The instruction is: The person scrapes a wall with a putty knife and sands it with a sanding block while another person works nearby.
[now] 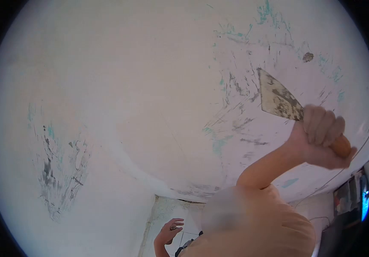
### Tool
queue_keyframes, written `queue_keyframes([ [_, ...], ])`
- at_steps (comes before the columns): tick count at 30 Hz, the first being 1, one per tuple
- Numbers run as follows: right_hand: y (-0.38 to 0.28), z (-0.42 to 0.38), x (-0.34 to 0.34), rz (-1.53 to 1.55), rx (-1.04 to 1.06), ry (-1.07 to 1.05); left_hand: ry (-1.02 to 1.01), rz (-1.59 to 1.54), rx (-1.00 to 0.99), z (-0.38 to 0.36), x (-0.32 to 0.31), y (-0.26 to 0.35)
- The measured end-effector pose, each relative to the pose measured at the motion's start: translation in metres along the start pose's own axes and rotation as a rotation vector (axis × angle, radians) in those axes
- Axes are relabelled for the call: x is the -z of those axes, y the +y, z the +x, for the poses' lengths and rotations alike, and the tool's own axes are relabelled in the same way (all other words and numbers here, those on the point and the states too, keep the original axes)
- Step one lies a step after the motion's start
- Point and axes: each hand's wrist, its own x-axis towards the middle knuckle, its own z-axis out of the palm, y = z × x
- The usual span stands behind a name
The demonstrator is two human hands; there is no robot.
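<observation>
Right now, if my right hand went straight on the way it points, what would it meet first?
With the scraper leading, your right hand would probably meet the scuffed wall first; whether the blade already touches it is unclear.

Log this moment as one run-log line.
right hand: gripping scraper by its handle | blade: before scuffed wall, contact unclear | left hand: lower, fingers curled, grip unclear | wall marks: dark and teal

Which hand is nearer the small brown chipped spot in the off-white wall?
Right. The right hand is below the spot, gripping a metal scraper with an orange-brown handle; the left hand is much lower, off to the left.
</observation>
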Motion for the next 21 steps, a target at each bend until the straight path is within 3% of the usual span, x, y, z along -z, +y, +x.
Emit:
queue_keyframes([
  [2,0.019,-0.007,0.000,0.014,0.035,0.088,-0.003,-0.001,-0.026,0.003,0.001,0.000],
  [4,0.050,-0.011,0.009,-0.191,-0.225,0.078,-0.013,-0.004,-0.045,0.001,-0.001,0.000],
  [6,0.039,-0.008,0.005,-0.218,-0.264,0.024,-0.019,0.005,-0.059,0.000,0.000,0.006],
  [10,0.014,-0.003,0.003,-0.030,-0.084,-0.058,0.006,0.004,-0.033,-0.003,0.000,0.006],
  [12,0.035,-0.014,0.012,-0.131,0.093,0.083,0.024,0.046,0.027,-0.005,0.000,0.006],
  [13,0.052,-0.012,0.006,0.039,-0.259,0.189,0.022,0.046,0.033,-0.007,0.000,0.005],
  [16,0.043,-0.007,0.010,-0.128,-0.294,0.128,0.020,0.076,-0.019,-0.006,0.000,0.005],
  [18,0.023,0.000,0.009,-0.035,-0.235,0.205,0.024,0.036,-0.037,-0.006,0.002,0.006],
  [21,0.004,-0.006,0.004,-0.011,-0.030,0.038,0.028,0.087,-0.021,-0.006,0.003,0.005],
])
